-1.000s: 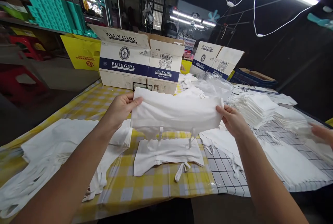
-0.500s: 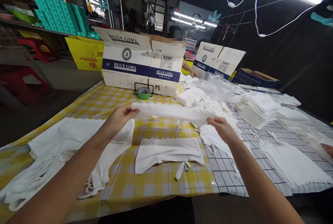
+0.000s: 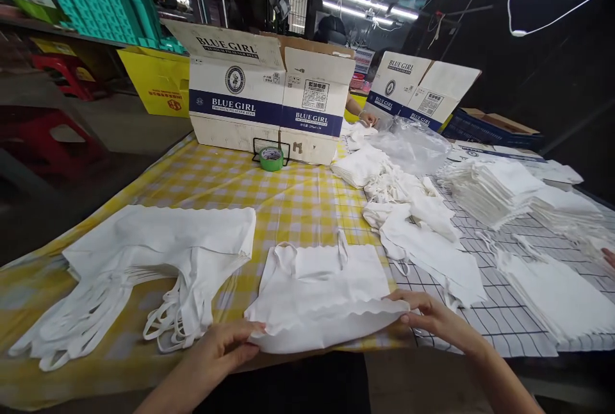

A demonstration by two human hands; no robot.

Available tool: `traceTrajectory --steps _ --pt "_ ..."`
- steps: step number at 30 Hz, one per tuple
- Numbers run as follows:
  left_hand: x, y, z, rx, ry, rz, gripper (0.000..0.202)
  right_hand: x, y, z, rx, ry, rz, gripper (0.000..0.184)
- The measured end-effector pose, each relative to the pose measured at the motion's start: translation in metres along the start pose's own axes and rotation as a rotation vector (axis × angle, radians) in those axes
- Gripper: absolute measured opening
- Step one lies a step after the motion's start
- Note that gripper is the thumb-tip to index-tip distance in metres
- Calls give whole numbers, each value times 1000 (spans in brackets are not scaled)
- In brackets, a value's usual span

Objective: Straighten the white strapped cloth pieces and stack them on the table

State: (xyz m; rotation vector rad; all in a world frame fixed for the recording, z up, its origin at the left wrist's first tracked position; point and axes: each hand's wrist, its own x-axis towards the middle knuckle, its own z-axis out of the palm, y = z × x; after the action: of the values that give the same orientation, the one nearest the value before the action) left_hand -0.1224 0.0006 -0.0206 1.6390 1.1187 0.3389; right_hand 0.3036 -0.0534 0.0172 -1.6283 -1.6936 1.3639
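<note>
A white strappy camisole [image 3: 321, 282] lies spread before me at the table's front edge, its thin straps on the far side. My left hand [image 3: 230, 347] pinches the left end of its wavy near edge. At the right end, my right hand [image 3: 430, 314] grips the same edge between thumb and fingers. Between my hands the edge is lifted a little and gapes. Left of it lies a stack of similar white tops [image 3: 163, 234], with bunched straps hanging toward me. A loose heap of white tops [image 3: 427, 254] lies beyond my right hand.
Folded white stacks [image 3: 500, 190] and a flat pile [image 3: 552, 292] sit at right. A beer carton [image 3: 235, 125] stands at the back, a green tape roll [image 3: 271, 159] before it. Clear plastic [image 3: 408, 145] lies near another person's hand [image 3: 369, 119]. More fingers [image 3: 609, 257] show at the right edge.
Both hands have come down and toward me with the white cloth, from above the middle of the table to its front edge. Straps now show on the far side of the camisole.
</note>
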Motion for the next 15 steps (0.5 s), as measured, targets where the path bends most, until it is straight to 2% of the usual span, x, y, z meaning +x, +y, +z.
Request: traceTrajectory --steps 4,8,11,13,15 --pt "-6 9 -23 -39 63 40 31 7 -22 -6 13 20 -105 31" --pt "-14 6 -40 -41 128 109 29 17 -48 -9 5 -50 -182 26" --pt "-18 -2 -29 -6 8 189 23 22 -47 -4 -70 -97 -141 23" --pt "-18 -4 -13 30 -72 224 19 23 -35 1 -114 -89 -84 21" --pt "-17 -4 2 90 -92 267 18 25 -24 6 -168 -65 -20 22"
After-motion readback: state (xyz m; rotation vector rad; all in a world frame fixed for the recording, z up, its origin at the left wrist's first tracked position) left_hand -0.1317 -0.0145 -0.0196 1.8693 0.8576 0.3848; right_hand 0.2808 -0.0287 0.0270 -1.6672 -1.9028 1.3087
